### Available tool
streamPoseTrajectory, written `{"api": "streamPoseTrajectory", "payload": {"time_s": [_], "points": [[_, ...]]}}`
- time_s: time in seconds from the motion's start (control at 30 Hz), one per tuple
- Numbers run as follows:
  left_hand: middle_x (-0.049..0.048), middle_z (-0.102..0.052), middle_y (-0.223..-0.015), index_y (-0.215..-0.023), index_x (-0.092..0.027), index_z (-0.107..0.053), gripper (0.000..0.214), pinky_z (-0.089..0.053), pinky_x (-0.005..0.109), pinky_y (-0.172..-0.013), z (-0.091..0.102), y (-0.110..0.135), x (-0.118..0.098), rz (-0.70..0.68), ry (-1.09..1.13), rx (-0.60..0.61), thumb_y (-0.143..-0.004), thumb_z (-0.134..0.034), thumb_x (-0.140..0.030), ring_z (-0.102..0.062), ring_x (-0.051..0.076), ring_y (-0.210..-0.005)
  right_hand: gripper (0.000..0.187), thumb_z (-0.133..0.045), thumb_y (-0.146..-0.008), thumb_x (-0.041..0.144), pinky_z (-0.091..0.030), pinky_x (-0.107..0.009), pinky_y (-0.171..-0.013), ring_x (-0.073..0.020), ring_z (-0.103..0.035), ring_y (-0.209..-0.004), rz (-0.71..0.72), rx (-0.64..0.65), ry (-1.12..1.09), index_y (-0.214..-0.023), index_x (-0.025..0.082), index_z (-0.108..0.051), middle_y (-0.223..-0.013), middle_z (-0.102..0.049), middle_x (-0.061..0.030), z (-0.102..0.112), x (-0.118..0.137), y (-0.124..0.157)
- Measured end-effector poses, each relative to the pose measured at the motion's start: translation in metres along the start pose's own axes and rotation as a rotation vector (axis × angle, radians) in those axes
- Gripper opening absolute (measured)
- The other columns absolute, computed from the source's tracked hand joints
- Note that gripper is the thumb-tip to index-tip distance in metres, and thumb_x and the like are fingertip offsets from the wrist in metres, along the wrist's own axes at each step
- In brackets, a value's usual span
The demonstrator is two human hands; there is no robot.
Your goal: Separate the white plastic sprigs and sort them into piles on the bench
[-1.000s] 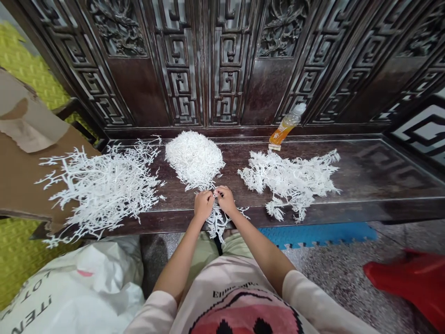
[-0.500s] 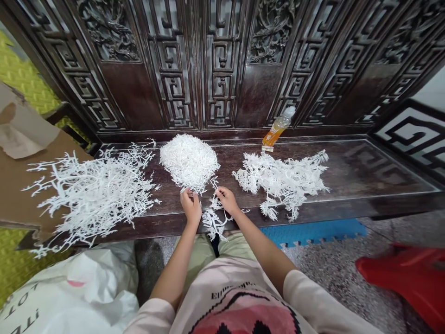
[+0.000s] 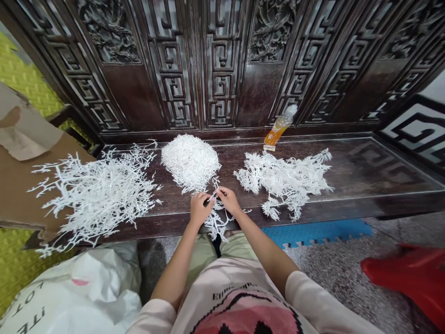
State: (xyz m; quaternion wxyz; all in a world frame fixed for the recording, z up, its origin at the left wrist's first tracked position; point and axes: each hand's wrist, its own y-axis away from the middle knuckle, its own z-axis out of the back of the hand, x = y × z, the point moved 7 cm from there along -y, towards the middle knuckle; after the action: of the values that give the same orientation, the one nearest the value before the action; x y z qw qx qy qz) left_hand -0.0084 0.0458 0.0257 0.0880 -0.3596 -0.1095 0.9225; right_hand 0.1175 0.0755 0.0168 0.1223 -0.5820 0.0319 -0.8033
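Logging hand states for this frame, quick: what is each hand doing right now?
Left hand: closed, pinching the white branched sprig at the bench edge.
Right hand: closed, pinching the same sprig.

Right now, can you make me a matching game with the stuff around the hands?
Things:
1. bottle
2. white sprig
3. sack
4. floor mat

Clues:
A. blue
B. white with black letters
C. orange inside, white cap
D. pinched by the left hand and right hand

Pairs: 1-C, 2-D, 3-B, 4-A
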Motion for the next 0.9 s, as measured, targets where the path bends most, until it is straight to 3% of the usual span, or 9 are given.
{"api": "streamPoseTrajectory", "payload": {"time_s": [0.17, 0.37, 0.7, 0.9], "points": [[0.0005, -0.059, -0.076, -0.075, -0.021, -0.056, 0.016, -0.034, 0.030, -0.073, 0.000, -0.002, 0.003, 0.036, 0.005, -0.009, -0.078, -0.046, -0.033, -0.050, 0.016, -0.076, 0.025, -0.044, -0.078, 0.038, -0.039, -0.023, -0.067, -0.0133, -0.051, -0.068, 0.015, 0.026, 0.020, -0.070, 0.017, -0.056, -0.071, -0.057, -0.0012, -0.003, -0.002, -0.001], [0.0006, -0.056, -0.070, -0.068, -0.020, -0.052, 0.016, -0.033, 0.029, -0.070, -0.007, -0.002, 0.001, -0.017, -0.080, 0.040, -0.079, -0.042, -0.026, -0.049, 0.015, -0.074, 0.024, -0.043, -0.077, 0.035, -0.039, -0.023, -0.066, -0.0135, -0.050, -0.066, 0.028, 0.004, 0.049, -0.064, 0.018, -0.052, -0.065, -0.055, -0.0004, -0.004, -0.005, -0.003], [0.0019, -0.053, -0.074, -0.070, -0.019, -0.048, 0.016, -0.032, 0.028, -0.066, -0.013, -0.004, -0.003, -0.075, -0.139, 0.073, -0.081, -0.036, -0.021, -0.048, 0.015, -0.074, 0.019, -0.046, -0.075, 0.031, -0.038, -0.026, -0.072, -0.0155, -0.052, -0.073, -0.001, -0.133, 0.128, -0.066, 0.019, -0.055, -0.073, -0.060, -0.0017, -0.005, -0.009, -0.003], [0.0016, -0.055, -0.075, -0.074, -0.019, -0.049, 0.019, -0.032, 0.029, -0.070, -0.012, -0.001, -0.004, -0.069, -0.126, 0.097, -0.084, -0.033, -0.025, -0.050, 0.015, -0.076, 0.024, -0.044, -0.078, 0.035, -0.037, -0.025, -0.074, -0.0148, -0.054, -0.073, -0.006, 0.013, 0.139, -0.068, 0.019, -0.058, -0.073, -0.061, -0.0006, -0.009, -0.005, -0.004]]}}
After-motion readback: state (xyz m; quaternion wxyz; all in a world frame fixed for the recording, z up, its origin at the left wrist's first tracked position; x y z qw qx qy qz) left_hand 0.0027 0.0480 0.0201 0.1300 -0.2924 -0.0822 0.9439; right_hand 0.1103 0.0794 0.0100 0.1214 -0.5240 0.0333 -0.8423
